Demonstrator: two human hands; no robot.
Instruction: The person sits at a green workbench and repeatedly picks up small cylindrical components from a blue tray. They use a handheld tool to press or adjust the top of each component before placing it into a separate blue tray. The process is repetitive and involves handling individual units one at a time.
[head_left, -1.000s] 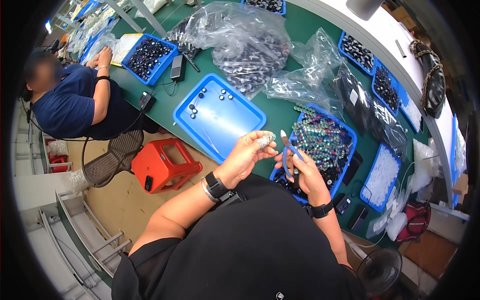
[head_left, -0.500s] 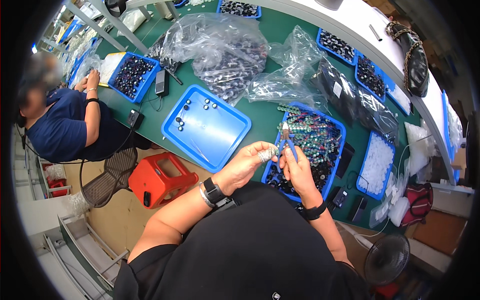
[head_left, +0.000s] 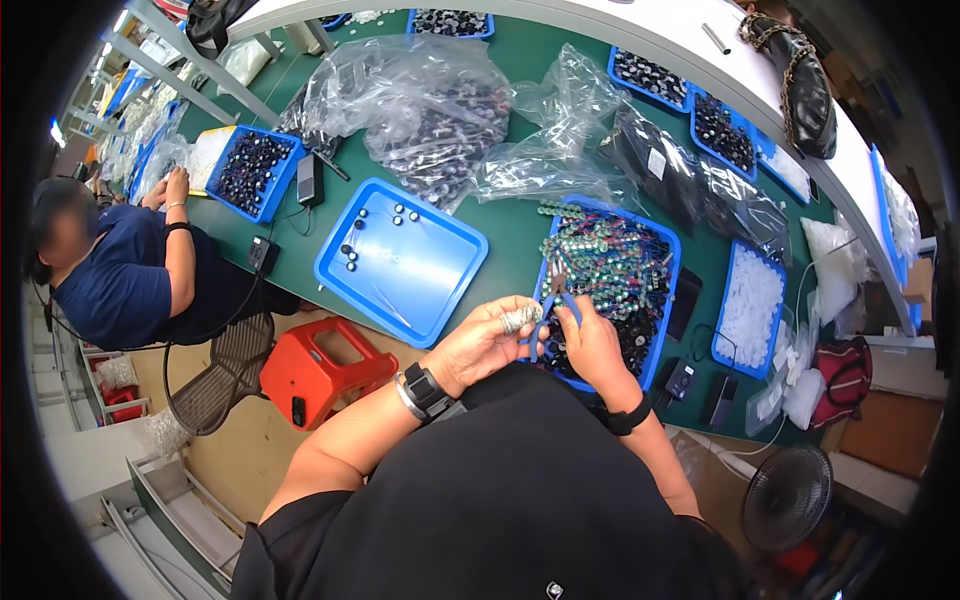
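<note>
My left hand (head_left: pixel 490 343) pinches a small silvery part (head_left: pixel 519 319) between thumb and fingers, just in front of my chest. My right hand (head_left: pixel 592 345) grips blue-handled pliers (head_left: pixel 555 305), whose tip points up toward the part. Both hands hover over the near edge of a blue tray (head_left: pixel 660 352) heaped with green and dark small parts. To its left lies a wide blue tray (head_left: pixel 400 300) holding several small dark pieces near its far corner.
Clear plastic bags of dark parts (head_left: pixel 430 110) cover the green table behind the trays. More blue bins (head_left: pixel 250 170) line the table. A tray of white pieces (head_left: pixel 750 305) sits right. A seated person in blue (head_left: pixel 120 280) works at left. A red stool (head_left: pixel 320 370) stands below.
My hands have drawn closer to my body and sit lower over the tray's near edge. The view has shifted, with the table sliding upward. My grip on part and pliers is unchanged.
</note>
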